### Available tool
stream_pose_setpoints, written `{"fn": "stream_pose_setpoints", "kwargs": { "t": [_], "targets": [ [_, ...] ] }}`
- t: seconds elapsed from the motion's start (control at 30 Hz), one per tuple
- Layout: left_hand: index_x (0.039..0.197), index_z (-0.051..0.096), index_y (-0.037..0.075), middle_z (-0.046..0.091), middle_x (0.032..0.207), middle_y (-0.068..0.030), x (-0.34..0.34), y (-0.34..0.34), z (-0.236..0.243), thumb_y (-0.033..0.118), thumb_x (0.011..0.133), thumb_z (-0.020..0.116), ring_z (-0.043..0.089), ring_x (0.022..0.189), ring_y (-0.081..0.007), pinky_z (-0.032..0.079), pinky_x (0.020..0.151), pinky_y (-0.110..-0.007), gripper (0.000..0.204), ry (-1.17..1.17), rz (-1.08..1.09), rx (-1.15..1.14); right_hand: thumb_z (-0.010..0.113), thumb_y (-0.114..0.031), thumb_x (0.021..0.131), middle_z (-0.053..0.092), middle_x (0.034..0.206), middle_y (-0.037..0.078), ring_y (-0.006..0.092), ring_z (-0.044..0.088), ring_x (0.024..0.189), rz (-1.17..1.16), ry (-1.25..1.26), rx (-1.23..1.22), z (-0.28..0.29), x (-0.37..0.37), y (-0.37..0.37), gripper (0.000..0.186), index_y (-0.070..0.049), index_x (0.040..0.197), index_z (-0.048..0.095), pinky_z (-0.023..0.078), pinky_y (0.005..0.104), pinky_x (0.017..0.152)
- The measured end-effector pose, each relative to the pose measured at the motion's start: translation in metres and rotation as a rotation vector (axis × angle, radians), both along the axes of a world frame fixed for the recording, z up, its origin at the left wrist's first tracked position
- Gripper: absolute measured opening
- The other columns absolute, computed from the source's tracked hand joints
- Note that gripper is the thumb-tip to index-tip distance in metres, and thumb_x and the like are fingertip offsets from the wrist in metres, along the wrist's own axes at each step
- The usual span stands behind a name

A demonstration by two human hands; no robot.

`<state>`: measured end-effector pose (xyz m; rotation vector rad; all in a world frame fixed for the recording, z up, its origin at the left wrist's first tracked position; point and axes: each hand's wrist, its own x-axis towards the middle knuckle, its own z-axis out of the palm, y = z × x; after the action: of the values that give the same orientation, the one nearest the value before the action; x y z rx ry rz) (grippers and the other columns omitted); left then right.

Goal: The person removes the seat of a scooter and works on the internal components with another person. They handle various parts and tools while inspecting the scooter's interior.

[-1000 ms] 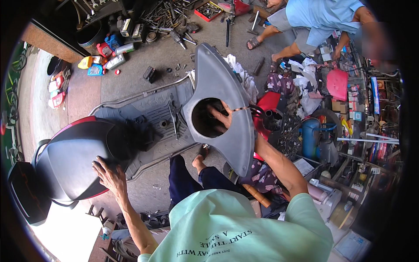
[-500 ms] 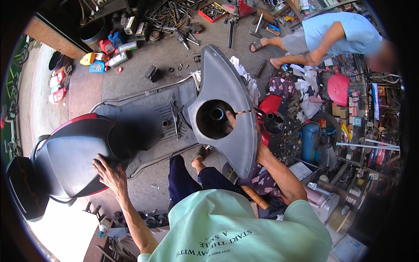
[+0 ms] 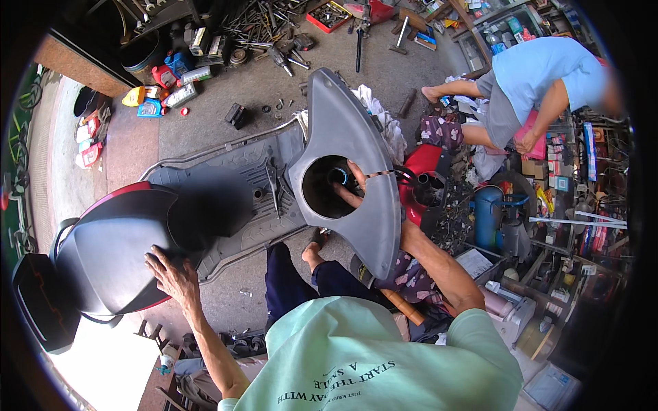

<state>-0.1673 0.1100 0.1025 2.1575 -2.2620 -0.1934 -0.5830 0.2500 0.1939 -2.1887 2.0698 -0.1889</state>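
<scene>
A grey plastic panel (image 3: 346,120), curved to points at both ends, stands over the front end of a scooter's footboard (image 3: 226,161). Inside its round hole shows the end of a metal tube (image 3: 338,176). My right hand (image 3: 351,195) comes from behind the panel, its fingers stretched apart in the hole close to the tube; the palm is hidden. A striped cable (image 3: 381,173) crosses the panel by the hole. My left hand (image 3: 170,274) lies with fingers spread on the scooter's black seat (image 3: 120,250). Pliers (image 3: 275,188) rest on the footboard.
Beyond the scooter are oil bottles (image 3: 152,107), a black block (image 3: 237,116) and a heap of tools (image 3: 257,31). At right a person in a blue shirt (image 3: 541,75) crouches beside a blue tank (image 3: 488,218) and crowded shelves. Red bodywork (image 3: 423,171) adjoins the panel.
My right fingers have reached farther into the hole, toward the tube. My left hand stays on the seat. The other person has moved and now has their hands at a pink thing.
</scene>
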Motion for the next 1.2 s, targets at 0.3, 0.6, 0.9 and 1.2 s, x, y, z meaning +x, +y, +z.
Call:
{"fn": "stream_pose_setpoints", "kwargs": {
  "t": [0.3,0.6,0.9,1.2],
  "targets": [
    [0.146,0.014,0.016,0.014,0.149,-0.0191,-0.002,0.001,-0.002,0.018,0.077,0.062,0.015,0.137,-0.0375,0.03,0.095,-0.063,0.084,-0.01,0.009,-0.007,0.057,-0.027,0.081,0.049,0.113,0.016,0.0341,0.044,0.112,-0.111,0.061,0.05,-0.012,-0.005,0.008,0.056,-0.012,0.133,0.045,0.024,0.0554,0.105],
    [0.146,0.014,0.015,0.015,0.149,-0.0199,0.002,-0.001,0.0,0.017,0.076,0.063,0.016,0.137,-0.0387,0.031,0.095,-0.061,0.086,-0.026,0.018,0.017,0.062,-0.035,0.081,0.035,0.138,0.02,0.0378,0.028,0.13,-0.215,0.013,0.104,-0.023,-0.009,-0.012,0.064,0.0,0.131,0.043,0.017,0.0586,0.106],
    [0.138,0.033,0.008,0.027,0.143,-0.021,-0.06,0.034,-0.029,0.013,0.076,0.062,0.025,0.133,-0.0379,0.033,0.096,-0.052,0.069,0.237,-0.431,-0.069,0.057,-0.005,0.079,0.026,0.141,0.026,0.0421,0.025,0.131,-0.581,0.129,0.027,0.021,-0.004,0.091,0.059,0.0,0.134,0.033,0.019,0.0523,0.107],
    [0.13,0.05,0.016,0.003,0.144,-0.0354,-0.106,0.007,-0.193,0.03,0.058,0.078,0.013,0.131,-0.0526,0.025,0.106,-0.05,0.078,0.101,-0.435,0.799,0.062,-0.017,0.077,0.04,0.127,0.028,0.0434,0.038,0.118,-0.84,-0.129,0.514,0.006,0.061,0.189,0.052,0.004,0.121,0.043,0.031,0.0508,0.099]
  ]
}}
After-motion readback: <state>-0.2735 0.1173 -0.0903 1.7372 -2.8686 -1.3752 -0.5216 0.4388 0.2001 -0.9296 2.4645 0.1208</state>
